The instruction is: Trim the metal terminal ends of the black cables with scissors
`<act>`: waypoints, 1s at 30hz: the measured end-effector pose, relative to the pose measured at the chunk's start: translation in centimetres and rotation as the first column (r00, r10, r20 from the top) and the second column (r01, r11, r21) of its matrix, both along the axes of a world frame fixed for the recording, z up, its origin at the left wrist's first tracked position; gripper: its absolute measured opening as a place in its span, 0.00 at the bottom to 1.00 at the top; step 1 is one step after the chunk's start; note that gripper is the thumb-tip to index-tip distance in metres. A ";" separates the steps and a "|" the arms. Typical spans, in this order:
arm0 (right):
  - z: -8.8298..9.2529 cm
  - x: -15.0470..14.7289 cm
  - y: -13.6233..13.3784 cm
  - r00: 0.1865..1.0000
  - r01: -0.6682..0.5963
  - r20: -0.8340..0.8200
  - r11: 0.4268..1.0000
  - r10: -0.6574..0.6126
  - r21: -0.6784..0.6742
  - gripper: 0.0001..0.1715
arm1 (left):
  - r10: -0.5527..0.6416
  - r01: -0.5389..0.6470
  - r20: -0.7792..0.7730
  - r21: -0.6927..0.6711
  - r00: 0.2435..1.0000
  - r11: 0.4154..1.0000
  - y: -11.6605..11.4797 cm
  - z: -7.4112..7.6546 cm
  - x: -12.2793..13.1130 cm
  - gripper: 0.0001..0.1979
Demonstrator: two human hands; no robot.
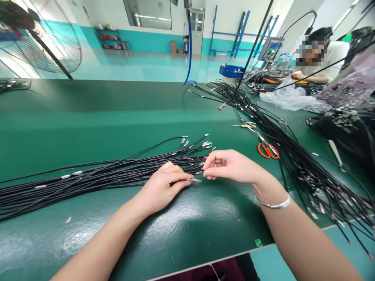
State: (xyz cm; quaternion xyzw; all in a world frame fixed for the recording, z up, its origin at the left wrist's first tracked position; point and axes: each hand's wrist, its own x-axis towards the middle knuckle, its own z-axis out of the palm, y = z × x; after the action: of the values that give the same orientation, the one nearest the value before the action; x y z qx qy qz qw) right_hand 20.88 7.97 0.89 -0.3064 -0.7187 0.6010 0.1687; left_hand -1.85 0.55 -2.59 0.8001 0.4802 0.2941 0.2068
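Observation:
My left hand (162, 187) rests on the near side of a bundle of black cables (105, 177). Its thumb and fingers pinch one cable near its end, and a shiny metal terminal (196, 180) sticks out to the right past the fingertips. Just right of that terminal, my right hand (230, 167) is held with curled fingers and the thumb closed toward them. Whatever those fingertips hold, if anything, is too small to make out. Other cable ends with metal terminals (206, 144) fan out beyond both hands.
A second black cable bundle (272, 136) runs along the right side. Orange-handled scissors (268, 150) lie beside it, near a thin yellow-handled tool (248, 126). A hanging black cable (246, 62) ends above the green table (117, 117). Another person (334, 54) sits at the far right.

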 end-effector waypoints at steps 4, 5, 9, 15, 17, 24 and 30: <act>0.6 0.8 0.1 0.991 -0.057 0.123 0.998 0.053 0.032 0.09 | -0.036 0.035 0.045 0.024 0.998 0.999 0.0 0.0 -0.3 0.08; 0.7 0.8 0.0 0.983 -0.087 0.165 0.996 0.080 0.032 0.10 | -0.039 0.038 0.052 0.026 0.998 0.999 0.0 0.1 -0.3 0.08; 0.5 -0.3 -0.7 0.960 -0.169 0.239 0.981 0.142 0.096 0.12 | -0.018 0.016 0.068 0.021 0.997 1.000 0.1 0.2 -0.2 0.08; -0.6 -1.0 -0.5 0.975 -0.182 0.130 0.983 0.181 -0.002 0.08 | 0.015 -0.012 0.110 -0.028 0.994 1.000 0.1 0.5 0.1 0.07; -0.8 -1.0 -0.4 0.978 -0.179 0.098 0.982 0.183 -0.051 0.08 | 0.023 -0.017 0.122 -0.043 0.992 0.999 0.0 0.5 0.2 0.06; -0.6 -0.6 -0.3 0.966 -0.222 0.114 0.971 0.232 -0.093 0.08 | -0.012 0.021 0.098 -0.099 0.995 0.995 0.0 0.7 0.1 0.07; -0.3 -0.9 -1.3 0.780 -0.476 0.506 0.874 0.369 0.096 0.06 | 0.052 -0.013 0.134 -0.280 0.990 0.960 -0.5 2.1 -1.2 0.14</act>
State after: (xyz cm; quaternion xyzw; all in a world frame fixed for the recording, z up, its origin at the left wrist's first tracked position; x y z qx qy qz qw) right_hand 19.95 6.68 0.60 -0.2526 -0.8495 0.4477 -0.1189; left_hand -3.03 0.05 -0.52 0.7325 0.5142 0.2824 0.3454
